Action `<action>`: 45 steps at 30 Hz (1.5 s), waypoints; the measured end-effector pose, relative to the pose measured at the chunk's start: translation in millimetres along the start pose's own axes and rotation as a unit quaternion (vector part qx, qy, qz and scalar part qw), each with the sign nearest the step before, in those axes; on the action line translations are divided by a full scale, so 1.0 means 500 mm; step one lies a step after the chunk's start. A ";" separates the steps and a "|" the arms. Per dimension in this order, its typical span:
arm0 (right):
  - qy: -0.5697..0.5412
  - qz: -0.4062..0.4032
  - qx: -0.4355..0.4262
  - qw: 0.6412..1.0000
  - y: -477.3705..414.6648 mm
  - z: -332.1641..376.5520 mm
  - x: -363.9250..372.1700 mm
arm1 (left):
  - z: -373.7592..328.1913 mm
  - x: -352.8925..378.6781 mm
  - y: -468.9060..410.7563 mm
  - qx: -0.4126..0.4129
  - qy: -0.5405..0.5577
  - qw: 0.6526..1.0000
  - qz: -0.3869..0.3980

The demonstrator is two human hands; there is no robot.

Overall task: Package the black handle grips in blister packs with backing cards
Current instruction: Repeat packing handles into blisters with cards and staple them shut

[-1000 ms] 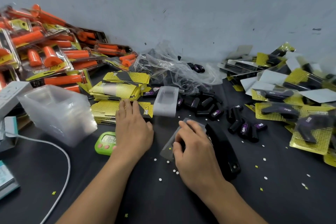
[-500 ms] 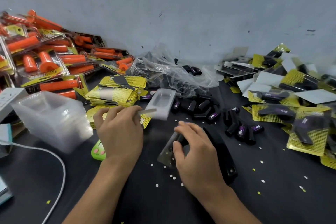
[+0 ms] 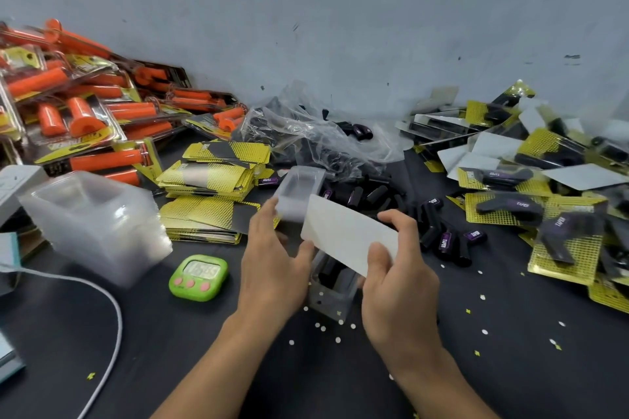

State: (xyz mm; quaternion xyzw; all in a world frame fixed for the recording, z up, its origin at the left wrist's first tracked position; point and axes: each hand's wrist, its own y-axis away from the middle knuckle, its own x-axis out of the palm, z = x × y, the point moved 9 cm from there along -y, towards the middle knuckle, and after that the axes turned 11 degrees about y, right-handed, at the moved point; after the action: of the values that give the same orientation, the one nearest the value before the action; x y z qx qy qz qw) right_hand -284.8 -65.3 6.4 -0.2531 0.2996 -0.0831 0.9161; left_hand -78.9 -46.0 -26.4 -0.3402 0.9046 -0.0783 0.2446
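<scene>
The grey wall [image 3: 340,27] is closing off the far side, and the black table [image 3: 204,367] is stretching from it toward me. A heap of orange packs [image 3: 85,105] is leaning at the far left, and a heap of finished packs [image 3: 531,211] is sprawling on the right. A stack of clear trays [image 3: 98,224] is sitting at the near left, with yellow cards [image 3: 211,177] piled just beyond it. A crumpled plastic bag [image 3: 316,133] is lying by the wall. Loose black grips [image 3: 439,235] are lying between the bag and the finished packs.

My left hand [image 3: 272,269] and right hand [image 3: 398,286] are holding one backing card [image 3: 347,235] in the air over the middle of the table. My left thumb is pinching its lower left corner against my forefinger, and the other fingers are reaching up loosely beside the edge. My right thumb is lying on the near face while my right fingers are curling over the far edge. So I am grasping the card at both ends. It is showing me its blank white side, and its long axis is running from far left down to near right.

Under it, between my wrists, a blister pack [image 3: 332,292] is lying on the table with something black inside, pointing away from me. The card is hiding its far end. A green timer [image 3: 199,277] is sitting just left of my left hand, and white paper dots [image 3: 320,326] are lying scattered near my wrists.
</scene>
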 end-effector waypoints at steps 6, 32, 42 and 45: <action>0.047 -0.093 -0.033 0.994 0.011 0.000 -0.076 | 0.012 0.082 0.019 -0.030 0.014 0.982 0.188; -0.347 0.189 0.261 0.881 0.074 -0.060 0.066 | 0.049 0.020 0.005 -0.094 0.006 0.995 0.045; -0.377 0.363 0.444 0.728 0.150 -0.065 0.111 | 0.069 -0.011 -0.004 -0.109 0.042 0.993 -0.011; -0.412 0.337 0.487 0.692 0.136 -0.088 0.099 | 0.084 -0.003 -0.011 -0.148 0.084 0.985 -0.018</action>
State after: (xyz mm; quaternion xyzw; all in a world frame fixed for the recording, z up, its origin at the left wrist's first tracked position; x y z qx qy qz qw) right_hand -270.8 -40.0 -84.2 0.3376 -0.1255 0.2100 0.9089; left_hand -53.8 -48.0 -60.6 -0.3813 0.9171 0.0243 0.1135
